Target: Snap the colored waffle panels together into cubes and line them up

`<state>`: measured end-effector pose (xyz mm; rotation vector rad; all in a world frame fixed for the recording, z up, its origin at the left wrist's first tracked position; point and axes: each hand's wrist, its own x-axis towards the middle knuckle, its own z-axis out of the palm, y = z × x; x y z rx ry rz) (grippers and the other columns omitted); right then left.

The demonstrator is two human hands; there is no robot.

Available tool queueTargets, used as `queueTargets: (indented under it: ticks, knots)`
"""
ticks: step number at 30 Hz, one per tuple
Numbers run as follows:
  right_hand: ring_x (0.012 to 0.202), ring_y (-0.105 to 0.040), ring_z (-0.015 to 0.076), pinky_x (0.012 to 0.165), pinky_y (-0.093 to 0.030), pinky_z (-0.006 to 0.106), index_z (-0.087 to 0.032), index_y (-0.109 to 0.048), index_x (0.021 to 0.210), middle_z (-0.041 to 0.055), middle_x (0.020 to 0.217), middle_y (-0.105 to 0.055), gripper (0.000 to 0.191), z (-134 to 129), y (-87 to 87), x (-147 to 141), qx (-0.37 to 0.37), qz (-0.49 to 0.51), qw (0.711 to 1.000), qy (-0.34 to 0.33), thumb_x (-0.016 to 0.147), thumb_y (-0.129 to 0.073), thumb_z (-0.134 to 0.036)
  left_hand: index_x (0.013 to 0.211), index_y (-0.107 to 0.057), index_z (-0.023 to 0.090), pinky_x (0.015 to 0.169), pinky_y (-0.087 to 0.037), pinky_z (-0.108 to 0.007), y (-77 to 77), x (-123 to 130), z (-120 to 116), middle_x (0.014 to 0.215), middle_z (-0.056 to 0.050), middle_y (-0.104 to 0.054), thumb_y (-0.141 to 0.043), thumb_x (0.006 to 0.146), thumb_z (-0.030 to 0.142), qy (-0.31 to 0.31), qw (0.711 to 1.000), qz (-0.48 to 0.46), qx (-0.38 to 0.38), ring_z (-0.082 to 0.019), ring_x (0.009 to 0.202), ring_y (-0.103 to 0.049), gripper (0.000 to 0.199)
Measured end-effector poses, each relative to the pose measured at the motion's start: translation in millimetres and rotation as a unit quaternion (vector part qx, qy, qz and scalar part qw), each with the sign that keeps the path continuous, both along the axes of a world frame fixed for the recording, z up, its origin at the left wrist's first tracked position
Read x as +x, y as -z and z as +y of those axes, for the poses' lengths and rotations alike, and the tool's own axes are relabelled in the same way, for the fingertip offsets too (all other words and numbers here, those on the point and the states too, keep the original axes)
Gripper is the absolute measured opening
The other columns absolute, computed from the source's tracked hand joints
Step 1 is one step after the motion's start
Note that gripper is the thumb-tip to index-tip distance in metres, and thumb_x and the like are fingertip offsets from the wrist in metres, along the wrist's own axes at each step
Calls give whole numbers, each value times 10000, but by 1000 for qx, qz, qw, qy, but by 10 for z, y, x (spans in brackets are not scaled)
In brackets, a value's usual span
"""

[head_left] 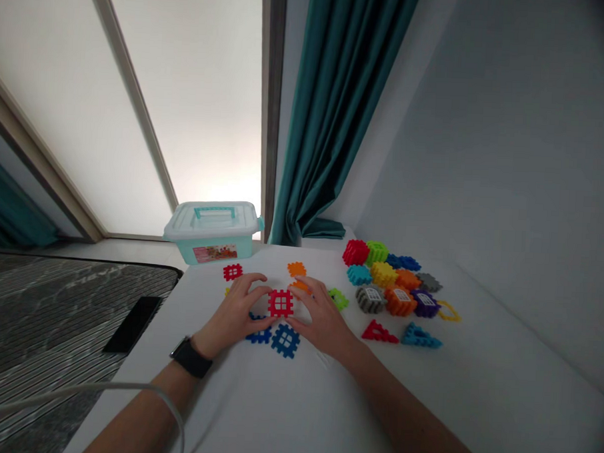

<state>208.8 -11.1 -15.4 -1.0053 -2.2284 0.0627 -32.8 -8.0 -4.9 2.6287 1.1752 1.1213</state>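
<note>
Between my two hands is a red square building tile [280, 304] with a window cut-out and notched edges. My left hand [243, 307] pinches its left edge, and my right hand [319, 314] grips the right edge. Just below it lie a dark blue window tile [285, 340] and another blue tile [260, 331], the latter partly covered by my left fingers. Beyond the hands are a red window tile [232, 271] and an orange tile [296, 269]. A second orange tile [300, 288] and a green tile [338, 298] show in part behind my right hand.
Several stacks of coloured tiles, among them an orange stack [400, 301], stand on the right of the white table [274, 412]. Triangular pieces [380, 332] lie before them. A lidded turquoise box [216, 233] stands at the back left. A pale cable [125, 386] crosses the lower left.
</note>
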Motion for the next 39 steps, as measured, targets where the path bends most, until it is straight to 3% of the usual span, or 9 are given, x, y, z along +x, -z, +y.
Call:
queueTargets:
  ticks: [10, 21, 39]
  knots:
    - [1321, -465, 321, 1089, -451, 541, -207, -516, 1293, 167, 1388, -482, 493, -25, -45, -4, -42, 9, 999, -8, 838, -693, -280, 1134, -639, 207, 1017, -486, -474, -9, 19, -11, 1278, -140, -551, -768, 794, 317, 14, 1000, -9, -12, -300, 1188, -557, 380]
    - [1337, -466, 335, 1079, -464, 559, -227, -526, 1322, 163, 1413, -489, 503, -11, -56, 73, -6, -13, 1000, -24, 867, -702, -347, 1185, -638, 205, 1017, -474, -458, -1, -9, 13, 1254, -140, -551, -758, 819, 361, 30, 999, 19, -16, -290, 1172, -557, 415]
    - [1326, -477, 311, 1098, -453, 548, -232, -517, 1323, 140, 1369, -536, 515, -1, -90, 69, -33, 7, 997, -66, 855, -726, -290, 1183, -643, 221, 1017, -460, -456, -11, 7, 10, 1232, -121, -574, -790, 777, 320, 16, 999, 32, -18, -289, 1156, -560, 442]
